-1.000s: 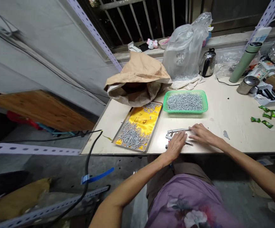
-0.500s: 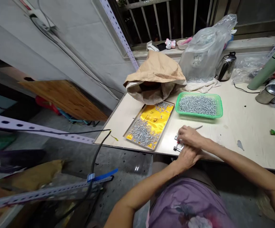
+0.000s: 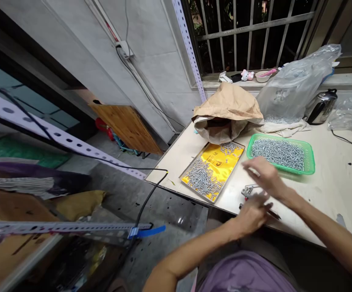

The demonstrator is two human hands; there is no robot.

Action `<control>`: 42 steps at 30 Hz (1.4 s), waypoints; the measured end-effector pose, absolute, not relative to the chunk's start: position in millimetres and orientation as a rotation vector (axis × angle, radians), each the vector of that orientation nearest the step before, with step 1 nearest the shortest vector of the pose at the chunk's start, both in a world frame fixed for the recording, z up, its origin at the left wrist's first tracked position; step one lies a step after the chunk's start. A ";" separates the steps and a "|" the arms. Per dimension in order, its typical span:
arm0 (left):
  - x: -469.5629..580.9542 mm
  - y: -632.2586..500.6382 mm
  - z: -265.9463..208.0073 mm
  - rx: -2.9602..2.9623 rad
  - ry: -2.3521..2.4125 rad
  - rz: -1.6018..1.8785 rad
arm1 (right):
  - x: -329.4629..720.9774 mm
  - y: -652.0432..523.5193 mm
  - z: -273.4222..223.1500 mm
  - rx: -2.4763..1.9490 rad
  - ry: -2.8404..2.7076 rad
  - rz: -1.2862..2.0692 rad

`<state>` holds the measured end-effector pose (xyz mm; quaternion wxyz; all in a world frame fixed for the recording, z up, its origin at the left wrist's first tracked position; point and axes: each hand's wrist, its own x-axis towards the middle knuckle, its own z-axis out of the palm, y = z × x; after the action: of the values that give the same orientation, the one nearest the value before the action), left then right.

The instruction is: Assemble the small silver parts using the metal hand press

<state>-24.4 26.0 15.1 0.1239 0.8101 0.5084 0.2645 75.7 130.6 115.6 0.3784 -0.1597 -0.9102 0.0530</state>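
Note:
My left hand [image 3: 253, 214] is closed around a small metal tool [image 3: 247, 191] with a red part, at the front edge of the table. The palm and fingers cover much of the tool, and a dark end sticks out to the right of the hand. My right hand [image 3: 265, 175] hovers just above the tool, its fingers stretched forward and nothing visible in them. Left of it lies a shallow tray [image 3: 198, 197] with a yellow sheet and many small silvery metal pins on it. Beyond the right hand stands a green plastic basket [image 3: 310, 161] full of similar pins.
A brown paper bag [image 3: 229, 101] lies open behind the tray. Behind the basket stand a clear plastic bag [image 3: 294, 89] and a steel jug [image 3: 322, 106]. A black cable [image 3: 147, 202] hangs across the table's left corner. Window bars [image 3: 250, 28] are at the back.
My right hand has lifted off the tool and moved forward, away from my left hand. The left hand keeps hold of the tool. The whole view has shifted leftward.

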 end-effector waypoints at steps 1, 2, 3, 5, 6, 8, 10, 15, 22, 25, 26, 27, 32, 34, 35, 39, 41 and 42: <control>-38.0 28.6 21.7 2.367 1.553 0.750 | 84.9 144.5 124.8 -0.506 -2.266 0.091; -53.6 31.4 28.6 2.349 1.679 0.730 | 95.1 159.0 131.3 -0.612 -2.250 0.043; -70.8 34.6 35.4 2.308 1.844 0.685 | 105.9 172.7 134.7 -0.731 -2.263 -0.005; -106.5 41.1 47.5 2.159 2.195 0.492 | 126.5 192.9 132.4 -0.937 -2.320 -0.102; -122.9 43.9 52.2 2.092 2.286 0.372 | 135.3 197.5 127.7 -1.006 -2.340 -0.125; -148.5 47.9 58.0 2.005 2.348 0.150 | 147.7 194.9 114.6 -1.042 -2.389 -0.120; -162.3 49.3 59.0 1.992 2.319 -0.009 | 153.4 179.4 100.8 -1.003 -2.431 -0.073; -166.7 50.9 53.1 2.171 2.186 -0.187 | 154.8 126.5 75.7 -0.922 -2.443 0.084; -170.7 53.4 56.0 2.327 2.087 -0.007 | 167.2 74.2 49.5 -0.916 -2.492 0.276; -152.9 46.5 57.9 2.127 2.073 0.381 | 172.0 58.3 41.0 -0.973 -2.491 0.305; -142.9 43.2 58.0 2.000 2.030 0.487 | 172.8 54.3 39.0 -0.993 -2.491 0.311; -131.5 39.8 57.8 1.858 1.969 0.557 | 173.0 51.0 37.5 -1.011 -2.492 0.319; -81.8 30.0 53.5 1.204 1.713 0.509 | 168.7 39.7 33.3 -1.093 -2.504 0.367; -73.6 31.1 50.3 1.034 1.685 0.433 | 166.9 36.2 31.6 -1.112 -2.516 0.385; -71.9 32.2 48.4 0.981 1.680 0.399 | 166.4 34.7 30.6 -1.120 -2.519 0.393; -70.8 36.4 41.9 0.926 1.681 0.306 | 167.0 30.7 27.2 -1.144 -2.509 0.417; -70.6 38.0 40.7 0.942 1.692 0.271 | 167.5 29.9 26.7 -1.142 -2.503 0.427; -70.4 39.0 40.8 0.958 1.699 0.249 | 167.5 29.6 26.6 -1.139 -2.501 0.430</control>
<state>-70.4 39.0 40.8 0.5544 0.4056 0.7190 0.1056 167.5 29.6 26.6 0.1790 -0.4027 -0.8847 0.1521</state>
